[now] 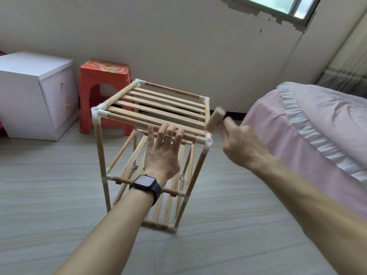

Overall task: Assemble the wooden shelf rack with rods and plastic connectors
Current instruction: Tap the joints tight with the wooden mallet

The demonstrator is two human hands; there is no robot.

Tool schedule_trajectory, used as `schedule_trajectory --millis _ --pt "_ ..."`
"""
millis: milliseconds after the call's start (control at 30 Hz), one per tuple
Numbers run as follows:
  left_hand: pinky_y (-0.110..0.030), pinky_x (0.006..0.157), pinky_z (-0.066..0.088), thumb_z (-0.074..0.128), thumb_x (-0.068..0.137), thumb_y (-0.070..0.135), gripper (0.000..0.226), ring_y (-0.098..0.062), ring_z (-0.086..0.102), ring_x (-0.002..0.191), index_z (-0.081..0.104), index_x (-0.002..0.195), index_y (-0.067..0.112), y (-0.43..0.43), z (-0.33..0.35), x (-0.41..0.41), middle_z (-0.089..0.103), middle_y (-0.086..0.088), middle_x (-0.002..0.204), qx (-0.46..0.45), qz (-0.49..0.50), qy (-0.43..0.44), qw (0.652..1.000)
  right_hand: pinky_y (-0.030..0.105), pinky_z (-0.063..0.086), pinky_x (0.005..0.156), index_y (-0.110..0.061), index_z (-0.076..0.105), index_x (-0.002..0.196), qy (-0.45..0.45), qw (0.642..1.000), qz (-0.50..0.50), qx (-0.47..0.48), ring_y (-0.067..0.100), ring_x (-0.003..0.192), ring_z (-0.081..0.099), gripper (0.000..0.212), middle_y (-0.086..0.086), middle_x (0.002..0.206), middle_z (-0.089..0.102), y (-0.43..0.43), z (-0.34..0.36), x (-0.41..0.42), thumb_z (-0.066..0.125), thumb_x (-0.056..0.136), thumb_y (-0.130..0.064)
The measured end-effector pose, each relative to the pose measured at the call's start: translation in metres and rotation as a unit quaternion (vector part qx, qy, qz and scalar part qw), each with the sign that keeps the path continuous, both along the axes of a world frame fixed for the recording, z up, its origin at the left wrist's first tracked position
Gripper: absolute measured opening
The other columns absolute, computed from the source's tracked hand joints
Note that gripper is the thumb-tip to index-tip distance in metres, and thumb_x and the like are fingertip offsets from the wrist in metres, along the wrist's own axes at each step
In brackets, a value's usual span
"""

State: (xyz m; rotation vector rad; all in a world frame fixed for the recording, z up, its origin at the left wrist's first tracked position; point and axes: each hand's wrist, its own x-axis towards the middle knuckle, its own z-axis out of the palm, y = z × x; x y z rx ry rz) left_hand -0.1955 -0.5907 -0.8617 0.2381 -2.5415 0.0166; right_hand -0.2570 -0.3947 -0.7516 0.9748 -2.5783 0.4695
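Observation:
A wooden shelf rack (127, 120) of rods and slats stands upright on the floor, its tiers joined by white plastic connectors. My left hand (163, 151), with a dark watch on the wrist, lies with straight fingers on the front rod of the top tier. My right hand (241, 143) grips the handle of a small wooden mallet (214, 119), blurred, its head just above the front right corner connector (207, 141).
A white bedside cabinet (33, 92) and a red plastic stool (105, 90) stand by the wall behind the rack. A bed with pink cover (309, 135) fills the right side. Grey tiled floor (49, 195) lies all around the rack.

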Motion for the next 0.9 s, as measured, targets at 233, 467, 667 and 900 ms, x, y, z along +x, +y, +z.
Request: schedule_trajectory --millis 233,467,667,900 --pt "-0.059 0.120 -0.009 0.058 0.079 0.020 0.089 -0.027 0.002 0.146 0.000 0.146 0.025 0.001 0.000 0.000 0.005 -0.003 0.147 -0.005 0.005 -0.009 1.000 0.030 0.030 0.045 -0.024 0.048 0.105 0.013 1.000 -0.019 -0.020 0.013 0.049 0.049 0.020 -0.005 0.058 0.051 0.002 -0.006 -0.001 0.032 0.110 -0.035" --pt "-0.059 0.120 -0.009 0.058 0.078 0.019 0.089 -0.028 0.002 0.147 0.001 0.146 0.024 0.003 0.001 0.000 0.006 -0.004 0.148 -0.003 0.008 -0.012 1.000 0.027 0.026 0.044 -0.023 0.047 0.102 0.032 0.997 -0.009 -0.065 0.012 0.044 0.045 0.015 -0.007 0.055 0.047 -0.003 0.000 0.001 0.035 0.109 -0.026" --pt "-0.057 0.119 -0.017 0.058 0.077 0.017 0.089 -0.028 -0.001 0.146 0.001 0.145 0.024 0.005 0.001 0.000 0.005 -0.004 0.148 -0.003 0.013 -0.013 1.000 0.037 0.035 0.057 -0.024 0.047 0.101 -0.028 0.998 -0.029 -0.046 0.015 0.055 0.048 0.022 0.000 0.066 0.054 -0.003 0.006 -0.002 0.030 0.109 -0.036" --pt "-0.055 0.117 -0.023 0.059 0.075 0.015 0.091 -0.029 0.000 0.147 0.002 0.145 0.024 0.005 0.001 -0.001 0.006 -0.004 0.147 -0.002 0.018 -0.016 1.000 0.033 0.034 0.051 -0.024 0.048 0.102 -0.003 0.999 -0.014 -0.052 0.010 0.054 0.047 0.020 -0.005 0.064 0.051 -0.004 0.009 0.000 0.033 0.109 -0.035"
